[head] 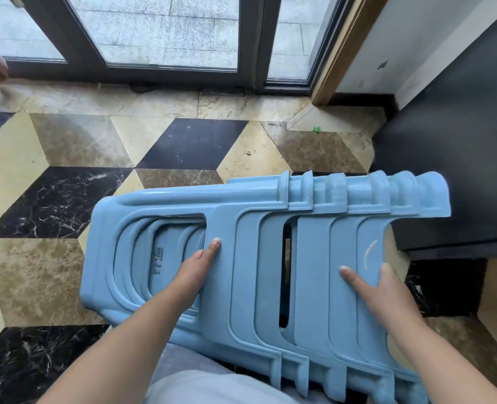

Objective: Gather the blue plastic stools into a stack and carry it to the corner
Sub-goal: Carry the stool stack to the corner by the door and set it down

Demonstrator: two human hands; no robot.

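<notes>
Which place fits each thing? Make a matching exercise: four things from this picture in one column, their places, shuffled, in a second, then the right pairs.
Things
1. left hand
2. right hand
3. green scrap
4. black cabinet

Places
A. on the floor tiles near the door frame
B. on the stack of stools, toward its seat end
C. against the wall, right of the stack
D. on the stack, toward its feet

Pairs: 1-B, 2-D, 3-A, 4-C
</notes>
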